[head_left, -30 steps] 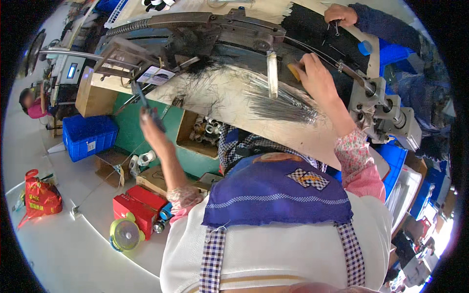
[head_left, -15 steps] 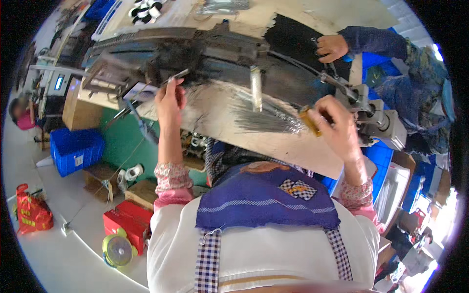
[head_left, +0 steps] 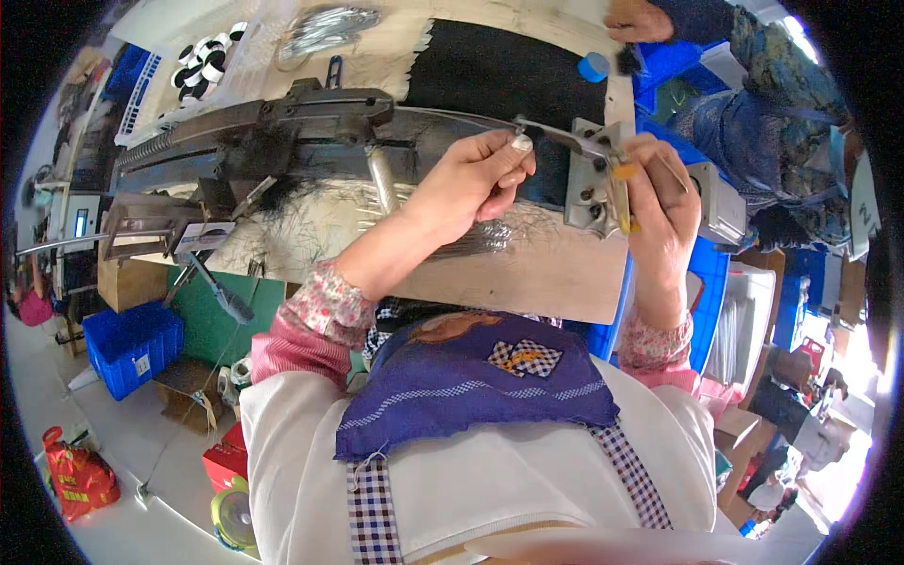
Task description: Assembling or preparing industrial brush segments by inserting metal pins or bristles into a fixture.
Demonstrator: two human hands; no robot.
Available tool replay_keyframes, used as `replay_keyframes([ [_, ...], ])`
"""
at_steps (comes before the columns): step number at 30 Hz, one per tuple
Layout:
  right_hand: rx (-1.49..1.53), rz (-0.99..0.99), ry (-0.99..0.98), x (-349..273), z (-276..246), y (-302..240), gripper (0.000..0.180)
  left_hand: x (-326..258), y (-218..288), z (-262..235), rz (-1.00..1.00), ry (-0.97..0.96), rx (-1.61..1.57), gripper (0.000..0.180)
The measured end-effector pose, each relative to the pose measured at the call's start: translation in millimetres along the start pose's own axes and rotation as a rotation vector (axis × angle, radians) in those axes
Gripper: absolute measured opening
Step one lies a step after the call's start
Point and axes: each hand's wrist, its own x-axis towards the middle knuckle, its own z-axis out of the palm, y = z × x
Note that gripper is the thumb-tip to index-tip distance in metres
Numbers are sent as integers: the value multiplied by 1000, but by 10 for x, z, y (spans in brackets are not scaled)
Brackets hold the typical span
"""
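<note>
Seemingly for close control, the left hand (head_left: 471, 184) pinches, contents hidden, beside the metal rod (head_left: 565, 139) at upper centre, while the right hand (head_left: 661, 202) grasps a yellow piece (head_left: 621, 202).

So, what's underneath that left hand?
Part of a bundle of thin wires shows on the wooden bench, near the wrist of the left hand. Whatever lies directly beneath the hand is covered, so I can't tell.
</note>
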Motion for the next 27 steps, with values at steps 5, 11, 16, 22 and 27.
replay_keyframes([
  [5, 136, -6, 76, -224, -254, 124, 6, 112, -144, -32, -49, 132, -285, 25],
  [11, 149, -21, 22, -130, -121, 13, 7, 94, -198, -155, 20, 239, -240, 23],
  [16, -369, -89, 27, 143, -9, -14, 16, 91, -148, -77, 101, 425, -297, 24],
  [22, -830, -321, -235, 959, 466, 204, 20, -31, -170, -154, 242, 552, -171, 18],
  [27, -678, -267, -649, 1106, 789, 533, 28, -11, -181, -129, 204, 559, -231, 21],
])
